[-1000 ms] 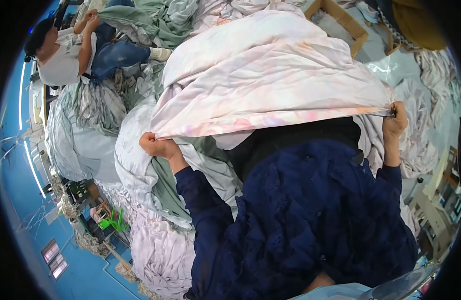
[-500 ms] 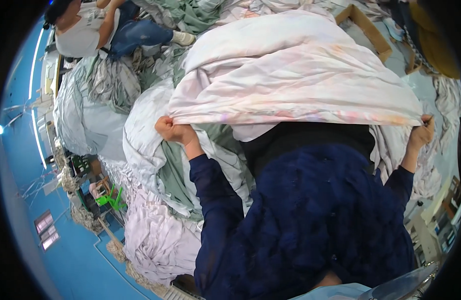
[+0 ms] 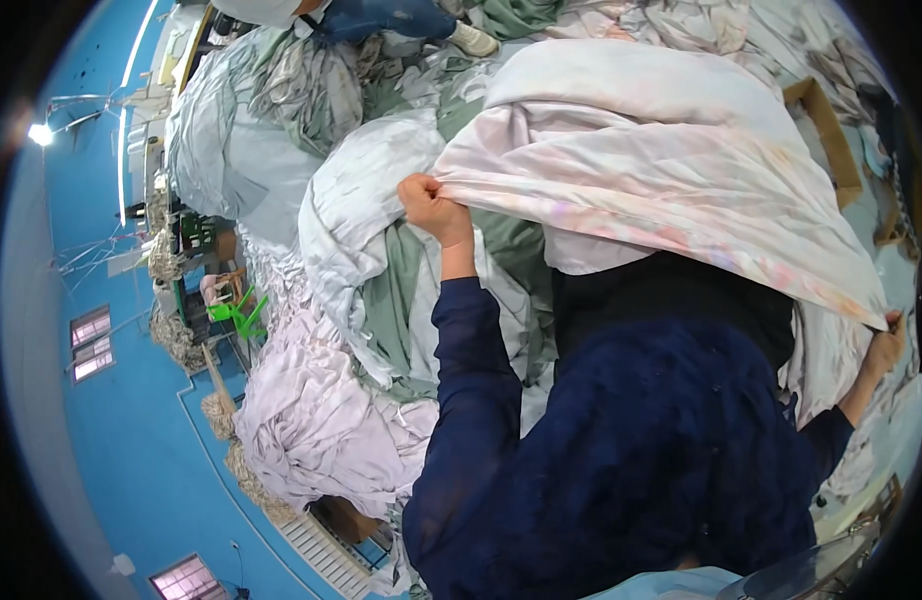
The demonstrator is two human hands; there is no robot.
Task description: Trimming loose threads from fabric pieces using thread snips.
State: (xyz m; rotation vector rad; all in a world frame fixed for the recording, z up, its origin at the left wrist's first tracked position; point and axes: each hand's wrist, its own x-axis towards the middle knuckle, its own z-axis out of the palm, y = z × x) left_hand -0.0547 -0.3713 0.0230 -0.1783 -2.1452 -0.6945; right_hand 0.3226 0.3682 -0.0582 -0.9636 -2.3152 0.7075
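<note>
A wide sheet of pale pink and white fabric with soft orange and violet patches spreads out before me. My left hand is closed in a fist on its left corner. At the lower right, my right hand pinches the opposite corner. Between the two hands the near edge is pulled taut and slants down to the right. The far part of the fabric lies in loose folds over the heap behind it.
White and green cloth is heaped left of the fabric, with a pale lilac pile nearer. A person's jeans show at the top. A cardboard box stands at the far right, a green plastic stool at the left.
My left hand has risen and my right hand has dropped, so the held edge now slants instead of lying level. The whole view has turned and shifted.
</note>
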